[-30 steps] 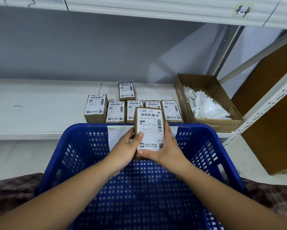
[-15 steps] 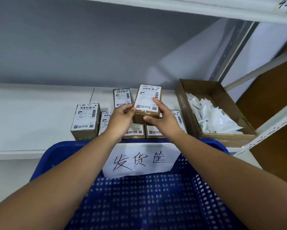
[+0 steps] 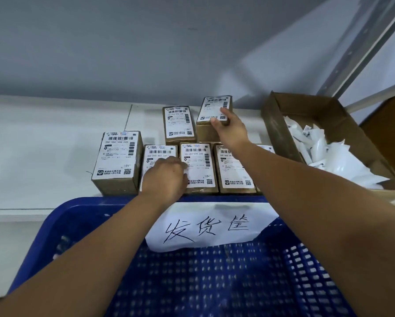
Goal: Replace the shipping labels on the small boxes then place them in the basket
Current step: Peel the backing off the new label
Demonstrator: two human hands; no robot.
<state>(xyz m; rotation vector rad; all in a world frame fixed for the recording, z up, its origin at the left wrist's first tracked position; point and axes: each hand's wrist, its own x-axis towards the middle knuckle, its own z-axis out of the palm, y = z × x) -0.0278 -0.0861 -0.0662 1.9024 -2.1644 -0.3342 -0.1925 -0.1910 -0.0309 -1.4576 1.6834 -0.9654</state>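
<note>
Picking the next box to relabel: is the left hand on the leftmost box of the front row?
No, the left hand rests on the second box from the left; the leftmost box stands untouched.
</note>
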